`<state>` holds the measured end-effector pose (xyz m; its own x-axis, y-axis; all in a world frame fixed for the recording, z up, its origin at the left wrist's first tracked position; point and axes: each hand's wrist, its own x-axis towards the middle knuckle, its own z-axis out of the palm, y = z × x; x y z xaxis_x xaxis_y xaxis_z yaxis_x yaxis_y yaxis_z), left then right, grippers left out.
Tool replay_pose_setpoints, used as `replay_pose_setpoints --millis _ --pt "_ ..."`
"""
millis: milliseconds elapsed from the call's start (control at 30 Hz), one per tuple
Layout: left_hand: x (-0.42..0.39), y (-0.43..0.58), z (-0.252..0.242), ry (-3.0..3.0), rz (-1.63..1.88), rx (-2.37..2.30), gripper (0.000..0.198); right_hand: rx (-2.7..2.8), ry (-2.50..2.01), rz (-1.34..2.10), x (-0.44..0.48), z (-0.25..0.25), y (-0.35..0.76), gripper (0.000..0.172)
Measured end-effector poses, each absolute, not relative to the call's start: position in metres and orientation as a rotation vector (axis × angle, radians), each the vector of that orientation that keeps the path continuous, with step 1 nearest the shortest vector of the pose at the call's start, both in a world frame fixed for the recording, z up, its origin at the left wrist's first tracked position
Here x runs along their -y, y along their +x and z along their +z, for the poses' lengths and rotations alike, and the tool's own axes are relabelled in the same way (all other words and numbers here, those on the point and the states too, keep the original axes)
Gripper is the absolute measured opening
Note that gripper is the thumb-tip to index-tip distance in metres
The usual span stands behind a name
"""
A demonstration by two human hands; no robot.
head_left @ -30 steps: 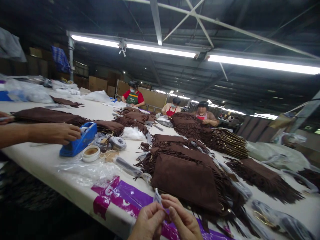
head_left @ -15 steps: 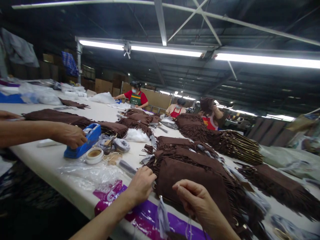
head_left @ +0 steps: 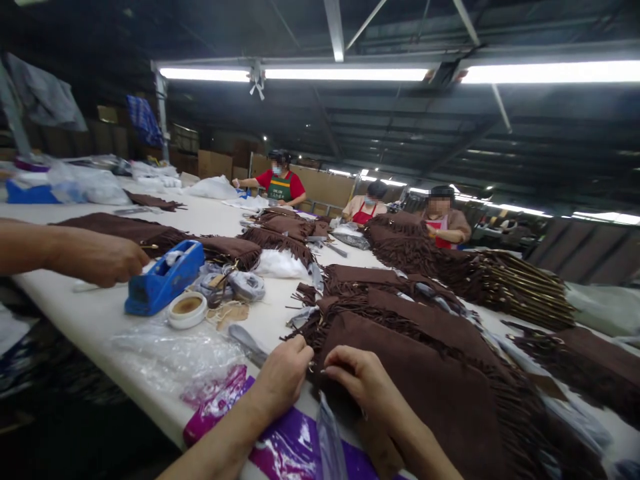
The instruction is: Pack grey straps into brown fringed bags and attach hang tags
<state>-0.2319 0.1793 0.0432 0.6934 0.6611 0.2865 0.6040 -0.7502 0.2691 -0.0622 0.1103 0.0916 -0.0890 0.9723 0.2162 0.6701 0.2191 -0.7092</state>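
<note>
Curling beside the left end of a dark brown, suede-like rectangular bag with long fringe (head_left: 407, 373), the left hand (head_left: 284, 372) is keeping its fingers bent and together; whether they are pinching anything cannot be told. The right hand (head_left: 364, 381) is facing it just across a small gap, overlapping the bag in view, with the thumb and forefinger tips nearly meeting; what may be between them is too small to tell. The bag is lying on a white-covered table (head_left: 273, 313), in front of more brown fringed pieces (head_left: 360, 277). Below the hands, a grey, plastic-wrapped strip (head_left: 330, 437) is hanging over a glossy purple and magenta plastic sheet (head_left: 287, 440), and a flat brown card (head_left: 377, 448) is showing beside the right wrist. To the left, a crumpled clear plastic bag (head_left: 167, 347) is lying near a white ring-shaped roll (head_left: 186, 311) and a blue tape dispenser (head_left: 161, 283). A co-worker's hand (head_left: 113, 257) is reaching in just beside the dispenser.
</note>
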Motion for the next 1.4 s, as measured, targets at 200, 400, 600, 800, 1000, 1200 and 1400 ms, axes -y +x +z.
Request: replay_pose_setpoints --millis 200,400,600,800,1000,1200,1400 --pt "-0.185 -0.231 0.040 2.747 0.503 -1.100 0.021 2.010 -1.489 0.416 -0.128 0.084 -0.063 0.013" --pt "-0.185 -0.231 0.042 2.601 0.586 -1.069 0.022 2.115 -1.496 0.359 -0.136 0.075 -0.058 0.015" --pt "-0.184 -0.229 0.051 2.418 0.659 -1.079 0.020 2.077 -1.367 0.564 -0.141 0.084 -0.053 0.013" --pt "-0.184 -0.228 0.053 2.365 0.706 -1.082 0.017 2.067 -1.429 0.500 -0.145 0.086 -0.055 0.013" --pt "-0.187 -0.226 0.054 2.351 0.762 -1.062 0.016 2.206 -1.479 0.379 -0.147 0.095 -0.057 0.019" --pt "-0.187 -0.228 0.052 2.276 0.863 -0.984 0.019 2.000 -1.304 0.595 -0.154 0.084 -0.053 0.012" --pt "-0.191 -0.230 0.056 2.143 1.043 -0.755 0.023 1.714 -1.291 0.762 -0.162 0.070 -0.050 0.011"
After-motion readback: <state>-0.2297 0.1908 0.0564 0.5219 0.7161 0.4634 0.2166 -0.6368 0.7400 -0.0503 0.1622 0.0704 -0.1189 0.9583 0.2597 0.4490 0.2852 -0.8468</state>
